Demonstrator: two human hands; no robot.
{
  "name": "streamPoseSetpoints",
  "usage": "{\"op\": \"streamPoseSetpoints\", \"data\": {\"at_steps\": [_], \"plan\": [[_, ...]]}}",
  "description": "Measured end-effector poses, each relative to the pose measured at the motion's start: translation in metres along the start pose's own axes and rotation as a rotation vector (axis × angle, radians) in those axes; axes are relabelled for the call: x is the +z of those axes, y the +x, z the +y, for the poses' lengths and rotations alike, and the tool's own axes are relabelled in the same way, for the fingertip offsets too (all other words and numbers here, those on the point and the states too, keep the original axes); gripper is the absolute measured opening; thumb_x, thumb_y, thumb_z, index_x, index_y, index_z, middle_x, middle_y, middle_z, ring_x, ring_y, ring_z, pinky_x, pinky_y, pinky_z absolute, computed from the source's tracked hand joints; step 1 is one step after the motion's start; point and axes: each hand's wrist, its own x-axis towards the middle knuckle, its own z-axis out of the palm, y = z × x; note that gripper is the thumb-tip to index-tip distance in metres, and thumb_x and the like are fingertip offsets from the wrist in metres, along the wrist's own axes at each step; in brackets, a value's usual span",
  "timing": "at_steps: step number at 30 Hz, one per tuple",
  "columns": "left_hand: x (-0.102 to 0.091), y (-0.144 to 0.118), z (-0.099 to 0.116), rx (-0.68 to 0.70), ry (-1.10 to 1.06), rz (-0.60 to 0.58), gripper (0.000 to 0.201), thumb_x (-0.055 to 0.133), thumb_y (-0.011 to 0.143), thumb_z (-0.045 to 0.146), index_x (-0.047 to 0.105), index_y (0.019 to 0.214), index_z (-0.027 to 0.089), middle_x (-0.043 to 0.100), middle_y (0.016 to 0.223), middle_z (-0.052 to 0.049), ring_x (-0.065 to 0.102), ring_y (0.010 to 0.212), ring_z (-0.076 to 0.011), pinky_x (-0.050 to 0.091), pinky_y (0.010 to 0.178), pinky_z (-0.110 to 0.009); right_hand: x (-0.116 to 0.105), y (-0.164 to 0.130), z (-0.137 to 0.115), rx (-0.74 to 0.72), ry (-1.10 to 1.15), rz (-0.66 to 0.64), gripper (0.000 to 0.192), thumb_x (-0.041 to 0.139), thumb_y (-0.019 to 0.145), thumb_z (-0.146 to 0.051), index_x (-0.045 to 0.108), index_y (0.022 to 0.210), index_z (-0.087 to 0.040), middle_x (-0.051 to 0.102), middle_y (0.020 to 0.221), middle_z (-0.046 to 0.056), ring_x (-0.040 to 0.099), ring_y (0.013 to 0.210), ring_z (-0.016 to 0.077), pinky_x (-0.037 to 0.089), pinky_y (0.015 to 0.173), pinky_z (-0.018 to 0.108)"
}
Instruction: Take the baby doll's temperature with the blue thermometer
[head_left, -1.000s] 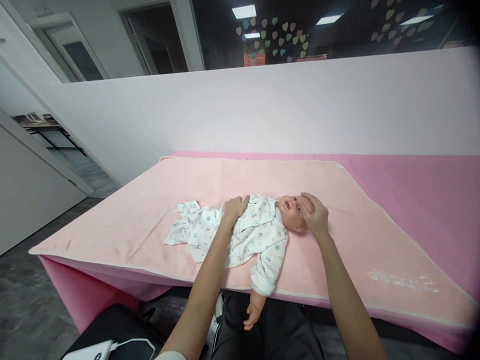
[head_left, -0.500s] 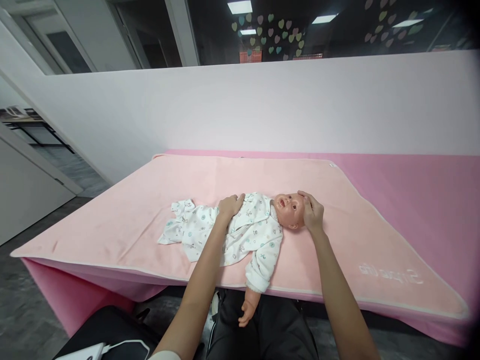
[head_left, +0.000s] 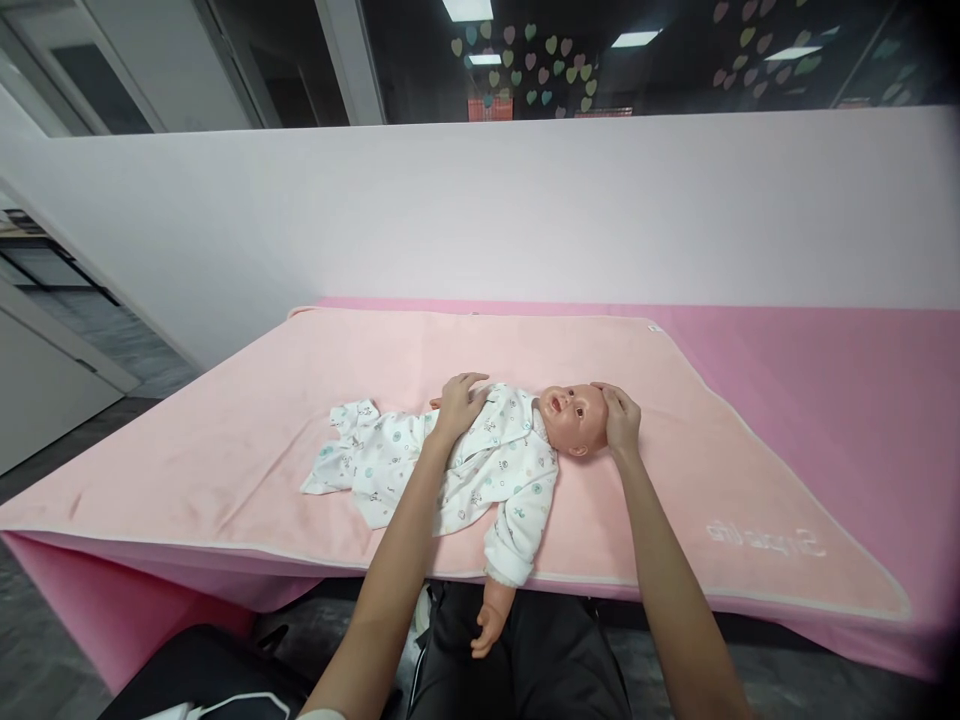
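Note:
A baby doll [head_left: 568,420] lies on its back across a peach blanket [head_left: 660,520], head to the right. It wears a white printed outfit [head_left: 499,455]. My left hand [head_left: 459,402] rests on the doll's torso, thumb and fingers apart. A little of the doll's far hand [head_left: 435,403] shows beside it. My right hand [head_left: 621,420] is cupped around the crown of the doll's head, fingertips over the forehead. The doll's near arm [head_left: 493,618] hangs past the table's front edge, over my lap. The outfit's leg ends lie flat, with no feet showing.
Under the blanket is a pink table cover [head_left: 840,400]. A white wall [head_left: 600,210] runs along the back, below a dark window with heart stickers. At the lower left, a white device with a cable [head_left: 240,703] lies on something black [head_left: 202,670].
My left hand has loosened, its fingers now extended over the torso, and the doll's far hand has come into sight. My right hand stays on the head. The view has shifted slightly.

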Motion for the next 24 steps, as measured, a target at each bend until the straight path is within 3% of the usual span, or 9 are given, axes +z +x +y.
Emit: {"op": "streamPoseSetpoints", "data": {"at_steps": [3,5,7,10,13,17,20,22,24], "plan": [[0.003,-0.006,0.009,0.068,-0.603,-0.197,0.045,0.054,0.079,0.042,0.056,0.118,0.019,0.062,0.108,-0.010,0.059,0.091,-0.0177,0.044,0.082,-0.031,0.001,-0.001,-0.005,0.005,-0.004,0.012,0.034,0.049,0.076,-0.043,0.068,0.083,-0.015,0.068,0.091,0.009,0.060,0.090,0.0214,0.045,0.083,0.036],[0.009,-0.011,0.016,0.058,-0.659,-0.376,0.046,0.062,0.073,0.045,0.062,0.108,0.016,0.064,0.092,-0.009,0.058,0.073,-0.0142,0.043,0.067,-0.027,0.001,-0.002,-0.008,0.014,-0.008,0.017,0.033,0.049,0.075,-0.041,0.068,0.080,-0.015,0.069,0.090,0.008,0.061,0.089,0.0213,0.045,0.083,0.036],[0.015,-0.015,0.023,0.079,-0.506,-0.438,0.043,0.072,0.063,0.043,0.066,0.096,0.015,0.062,0.081,-0.005,0.052,0.063,-0.0108,0.039,0.058,-0.023,0.001,-0.003,-0.009,0.032,-0.008,0.021,0.032,0.050,0.076,-0.041,0.068,0.080,-0.015,0.069,0.090,0.009,0.061,0.088,0.0213,0.046,0.082,0.036],[0.019,-0.019,0.030,0.159,-0.327,-0.412,0.044,0.078,0.053,0.037,0.067,0.091,0.017,0.060,0.076,0.000,0.047,0.059,-0.0088,0.036,0.055,-0.022,0.002,-0.004,-0.006,0.060,0.001,0.015,0.033,0.049,0.077,-0.041,0.068,0.084,-0.015,0.069,0.092,0.009,0.061,0.088,0.0218,0.047,0.081,0.037],[0.019,-0.018,0.031,0.151,-0.347,-0.404,0.037,0.076,0.056,0.033,0.069,0.088,0.016,0.060,0.070,0.000,0.049,0.060,-0.0097,0.037,0.057,-0.022,0.004,-0.005,-0.004,0.078,-0.004,0.007,0.033,0.049,0.078,-0.041,0.067,0.085,-0.014,0.069,0.090,0.010,0.062,0.084,0.0220,0.049,0.077,0.037],[0.014,-0.011,0.022,-0.182,-0.749,-0.350,0.034,0.072,0.061,0.032,0.069,0.089,0.013,0.060,0.064,-0.001,0.054,0.060,-0.0116,0.041,0.056,-0.022,0.004,-0.009,-0.011,-0.058,-0.161,0.031,0.033,0.043,0.082,-0.039,0.065,0.082,-0.014,0.069,0.085,0.010,0.064,0.078,0.0212,0.051,0.072,0.035],[0.009,-0.004,0.012,-0.399,-1.148,-0.259,0.033,0.065,0.067,0.032,0.066,0.095,0.014,0.065,0.076,-0.005,0.060,0.072,-0.0152,0.049,0.068,-0.026,0.002,-0.016,-0.018,-0.215,-0.339,0.142,0.035,0.039,0.086,-0.038,0.066,0.088,-0.015,0.068,0.093,0.012,0.062,0.090,0.0236,0.048,0.083,0.041],[0.006,-0.002,0.008,-0.453,-1.236,-0.218,0.034,0.062,0.070,0.033,0.064,0.099,0.015,0.066,0.081,-0.006,0.062,0.080,-0.0168,0.050,0.076,-0.028,0.003,-0.025,-0.023,-0.315,-0.435,0.182,0.033,0.039,0.087,-0.035,0.066,0.093,-0.016,0.066,0.101,0.013,0.058,0.101,0.0255,0.040,0.093,0.046],[0.005,-0.001,0.006,-0.471,-1.205,-0.190,0.035,0.059,0.073,0.035,0.063,0.101,0.015,0.065,0.079,-0.005,0.062,0.081,-0.0173,0.050,0.078,-0.028,0.010,-0.036,-0.033,-0.461,-0.567,0.133,0.028,0.040,0.087,-0.030,0.066,0.093,-0.019,0.065,0.105,0.011,0.055,0.106,0.0260,0.033,0.100,0.051]]}}
